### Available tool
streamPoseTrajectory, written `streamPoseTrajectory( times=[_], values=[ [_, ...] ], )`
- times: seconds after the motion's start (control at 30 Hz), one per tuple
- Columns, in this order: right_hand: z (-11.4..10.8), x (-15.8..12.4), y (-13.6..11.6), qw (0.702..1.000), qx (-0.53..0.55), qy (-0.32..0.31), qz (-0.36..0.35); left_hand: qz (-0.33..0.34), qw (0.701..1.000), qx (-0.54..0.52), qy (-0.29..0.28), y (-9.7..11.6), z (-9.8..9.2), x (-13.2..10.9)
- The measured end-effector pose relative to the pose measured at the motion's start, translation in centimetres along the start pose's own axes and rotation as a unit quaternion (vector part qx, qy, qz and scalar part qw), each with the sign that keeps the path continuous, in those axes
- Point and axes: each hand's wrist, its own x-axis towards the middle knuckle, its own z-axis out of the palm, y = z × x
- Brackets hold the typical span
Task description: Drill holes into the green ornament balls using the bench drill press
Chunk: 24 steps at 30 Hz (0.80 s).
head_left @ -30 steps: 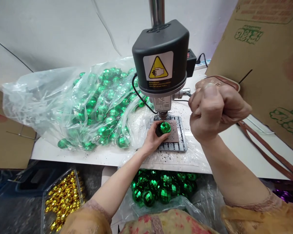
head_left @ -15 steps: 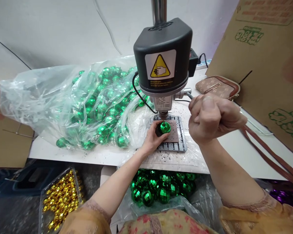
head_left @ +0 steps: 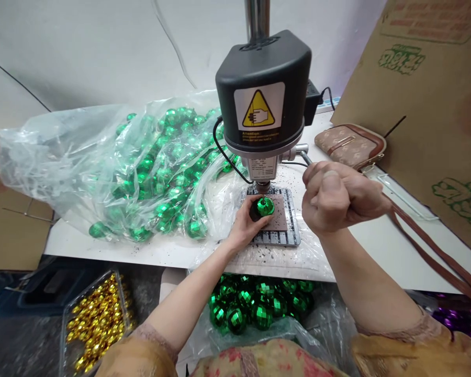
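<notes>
A black drill press (head_left: 264, 94) with a yellow warning label stands on the white table. Under its chuck, a shiny green faceted ball (head_left: 265, 206) rests on a brownish pad (head_left: 279, 222) over the slotted metal base (head_left: 293, 230). My left hand (head_left: 246, 222) grips this ball from the left between thumb and fingers. To the right of the press, my right hand (head_left: 337, 196) is closed around the press's lever (head_left: 305, 156), most of which the fist hides. Dark shavings lie scattered around the base.
Left on the table lies a clear plastic bag (head_left: 78, 152) of green balls. More green balls (head_left: 259, 309) are in plastic below the table edge. A tray of gold balls (head_left: 98, 319) stands lower left. A patterned purse (head_left: 349, 144) and a cardboard box (head_left: 424, 120) are at right.
My right hand has shifted slightly left, still closed on the lever. My left hand and the green ball have hardly moved.
</notes>
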Motion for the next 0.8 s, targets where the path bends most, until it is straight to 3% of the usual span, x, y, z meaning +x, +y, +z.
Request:
streamPoseTrajectory(
  times=[0.3,0.37,0.47,0.5,0.63,0.8],
  values=[
    [-0.6,-0.6,0.0,0.998,0.032,-0.042,-0.023,-0.003,1.0,0.001,0.01,0.1,0.1,0.1],
    [-0.2,0.1,-0.4,0.999,0.009,-0.028,0.02,-0.006,1.0,0.004,0.013,0.1,0.2,0.1],
    [1.0,2.9,-1.0,0.988,-0.02,0.004,0.151,-0.005,1.0,0.008,0.015,0.0,0.2,0.0],
    [1.4,4.0,-1.0,0.981,-0.015,-0.015,0.191,-0.005,1.0,0.009,0.016,0.1,0.2,0.0],
    [2.7,7.2,-0.5,0.968,-0.023,-0.029,0.248,-0.001,0.999,0.007,0.031,0.3,0.2,-0.1],
    [2.9,7.3,-0.4,0.963,-0.008,-0.002,0.268,0.022,0.995,0.009,0.094,0.3,0.1,-0.7]
  ],
)
